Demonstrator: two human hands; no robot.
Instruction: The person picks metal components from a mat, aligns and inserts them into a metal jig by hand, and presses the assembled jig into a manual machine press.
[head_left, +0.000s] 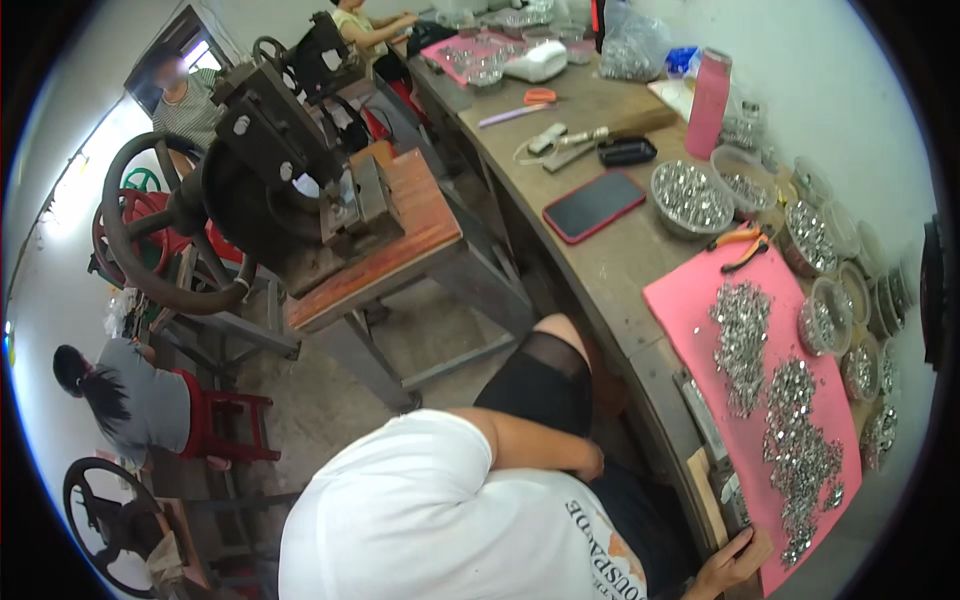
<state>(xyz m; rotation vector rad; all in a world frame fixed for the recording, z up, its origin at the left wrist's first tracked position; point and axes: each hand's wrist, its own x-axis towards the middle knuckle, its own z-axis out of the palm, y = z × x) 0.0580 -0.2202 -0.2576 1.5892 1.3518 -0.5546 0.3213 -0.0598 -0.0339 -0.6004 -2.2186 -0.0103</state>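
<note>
head: r hand [735,562] by pink mat [692,292] w/ metal bits [795,440]

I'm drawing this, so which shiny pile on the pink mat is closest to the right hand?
The bigger, lower pile, whose tip reaches down near the right hand; the other pile lies farther up, toward the orange-and-black tool.

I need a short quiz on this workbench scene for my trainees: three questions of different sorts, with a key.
1. True or false: the phone lies on the table, off the pink mat.

2. Choose one. The tall bottle is:
A green
B pink
C blue

3. Which is nearer the person's right hand: the wooden strip or the phone?

Key:
1. True
2. B
3. The wooden strip
</note>
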